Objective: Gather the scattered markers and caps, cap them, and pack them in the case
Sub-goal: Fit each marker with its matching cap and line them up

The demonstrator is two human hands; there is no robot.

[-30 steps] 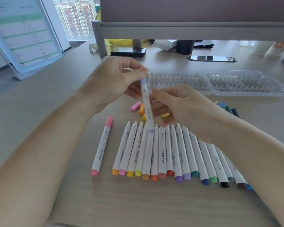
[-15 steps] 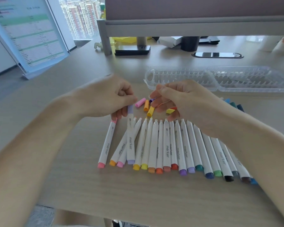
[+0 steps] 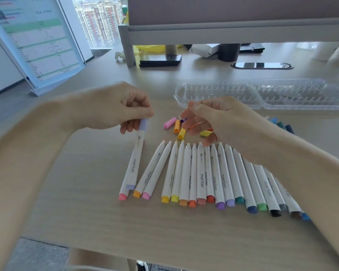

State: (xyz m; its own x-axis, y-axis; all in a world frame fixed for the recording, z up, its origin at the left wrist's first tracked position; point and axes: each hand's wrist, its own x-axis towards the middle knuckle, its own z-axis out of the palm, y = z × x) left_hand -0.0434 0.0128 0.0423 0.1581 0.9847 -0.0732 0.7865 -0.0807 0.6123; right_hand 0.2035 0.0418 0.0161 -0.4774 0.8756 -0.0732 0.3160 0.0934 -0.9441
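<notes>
Several loose caps [image 3: 177, 126] are lying right under our right hand [image 3: 219, 118], fingers curling, maybe pinching one, can't tell. Our left hand [image 3: 110, 106] is gripping the lilac marker [image 3: 135, 159] by its cap, barrel pointing toward us.

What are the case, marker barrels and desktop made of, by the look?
Case: clear, glossy moulded plastic; see-through, with scalloped slots. Marker barrels: white plastic, satin sheen, printed lettering. Desktop: pale wood grain, matte; probably laminate, though veneer can't be ruled out.
</notes>
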